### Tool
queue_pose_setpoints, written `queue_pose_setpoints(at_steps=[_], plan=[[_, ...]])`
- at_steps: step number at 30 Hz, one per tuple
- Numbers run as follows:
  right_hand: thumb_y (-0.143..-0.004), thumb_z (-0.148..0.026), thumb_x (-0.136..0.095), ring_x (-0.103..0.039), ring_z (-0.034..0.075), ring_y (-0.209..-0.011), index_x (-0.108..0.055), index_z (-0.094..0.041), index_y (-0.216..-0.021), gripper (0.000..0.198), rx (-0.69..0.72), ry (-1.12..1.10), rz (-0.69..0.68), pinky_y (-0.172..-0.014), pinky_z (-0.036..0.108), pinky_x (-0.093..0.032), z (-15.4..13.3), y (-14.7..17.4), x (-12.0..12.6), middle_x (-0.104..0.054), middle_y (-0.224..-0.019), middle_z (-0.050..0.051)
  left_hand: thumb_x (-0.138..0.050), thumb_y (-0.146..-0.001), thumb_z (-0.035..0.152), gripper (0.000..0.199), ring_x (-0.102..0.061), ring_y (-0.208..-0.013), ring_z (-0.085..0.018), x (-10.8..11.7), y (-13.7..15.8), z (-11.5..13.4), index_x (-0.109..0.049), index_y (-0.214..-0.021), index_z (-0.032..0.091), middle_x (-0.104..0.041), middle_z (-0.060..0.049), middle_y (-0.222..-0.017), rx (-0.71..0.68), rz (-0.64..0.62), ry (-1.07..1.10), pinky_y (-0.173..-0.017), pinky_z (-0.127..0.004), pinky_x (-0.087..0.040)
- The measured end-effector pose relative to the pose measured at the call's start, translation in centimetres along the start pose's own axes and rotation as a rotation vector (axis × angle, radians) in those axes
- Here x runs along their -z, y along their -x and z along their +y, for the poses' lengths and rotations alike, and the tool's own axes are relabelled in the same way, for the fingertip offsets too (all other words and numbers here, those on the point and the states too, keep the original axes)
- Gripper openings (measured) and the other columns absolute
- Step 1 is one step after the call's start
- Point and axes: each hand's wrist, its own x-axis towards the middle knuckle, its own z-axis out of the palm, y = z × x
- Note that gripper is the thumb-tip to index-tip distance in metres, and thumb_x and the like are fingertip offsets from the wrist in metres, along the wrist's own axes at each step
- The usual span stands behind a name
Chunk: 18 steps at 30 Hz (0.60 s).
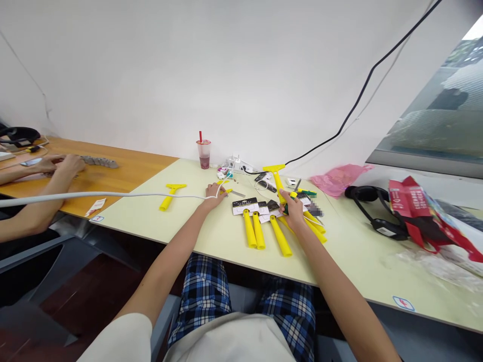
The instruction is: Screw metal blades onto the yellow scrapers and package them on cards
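My right hand [294, 213] is closed around a yellow T-shaped scraper [278, 180], head pointing up. A screwdriver with a green and yellow handle [292, 195] is also in that hand, partly hidden by the fingers. My left hand [215, 197] rests on the table with its fingers drawn together, beside a small yellow piece [228, 191] and a flat metal blade [238, 194]; what its fingers hold is unclear. Several yellow tubular handles [249, 229] with black-and-white cards [245, 205] lie between my hands. Another yellow scraper [172, 196] lies to the left.
A cup with a red straw [204, 153] stands by the wall, near a power strip [236, 163]. A white cable [113, 195] crosses the view. Pink plastic [337, 179], headphones [377, 211] and a red bag [418, 211] lie right. Another person's hands [68, 165] work left.
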Motion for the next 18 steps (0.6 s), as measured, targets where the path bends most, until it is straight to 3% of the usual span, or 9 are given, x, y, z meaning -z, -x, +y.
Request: queue_pose_setpoints(at_steps=[5, 13, 18], plan=[[-0.055, -0.051, -0.106, -0.042, 0.005, -0.044, -0.061, -0.023, -0.083, 0.06, 0.013, 0.004, 0.006, -0.037, 0.025, -0.035, 0.01, -0.05, 0.01, -0.057, -0.073, -0.008, -0.085, -0.087, 0.034, 0.018, -0.051, -0.127, -0.039, 0.36, 0.21, -0.03, -0.073, -0.082, 0.021, -0.067, -0.015, -0.117, 0.006, -0.009, -0.056, -0.116, -0.052, -0.037], [-0.057, -0.054, -0.105, -0.042, 0.005, -0.045, -0.064, -0.023, -0.083, 0.058, 0.036, 0.007, -0.02, -0.037, 0.025, -0.035, 0.04, -0.06, 0.07, -0.065, -0.077, -0.004, -0.08, -0.091, 0.036, 0.017, -0.054, -0.124, -0.035, 0.5, 0.3, -0.16, -0.075, -0.087, 0.02, -0.069, -0.013, -0.119, -0.004, -0.037, -0.126, -0.113, -0.047, -0.038], [-0.058, -0.054, -0.105, -0.042, 0.006, -0.044, -0.065, -0.023, -0.082, 0.057, 0.027, 0.005, -0.032, -0.037, 0.025, -0.036, -0.04, 0.04, 0.02, -0.058, -0.07, -0.006, -0.081, -0.09, 0.037, 0.018, -0.055, -0.122, -0.034, 0.48, 0.08, -0.18, -0.075, -0.088, 0.02, -0.07, -0.013, -0.117, -0.003, -0.039, -0.152, -0.11, -0.044, -0.039]])
